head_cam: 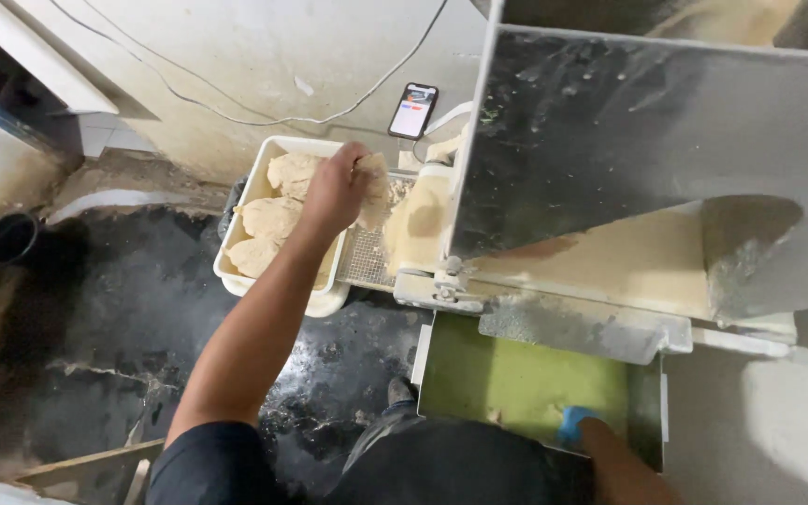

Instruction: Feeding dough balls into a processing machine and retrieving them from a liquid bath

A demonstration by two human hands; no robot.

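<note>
A big grey metal machine [628, 168] fills the right side, dusty with pale crumbs. Its wall stands just beside the wire belt [367, 257] and blocks the way to the right. Below it sits a green tray [516, 379]. On the left the dark wet floor [95, 318] has lots of open room. A white tub [268, 154] sits at the end of the belt, with flat breaded pieces [268, 217] lying inside. The left hand [337, 192] is over the tub's right edge, fingers closed on one breaded piece [374, 182]. The right hand [577, 425], in a blue glove, rests in the green tray's near corner; I cannot tell if it holds anything. A phone [413, 110] lies by the wall, well apart from the hands.
</note>
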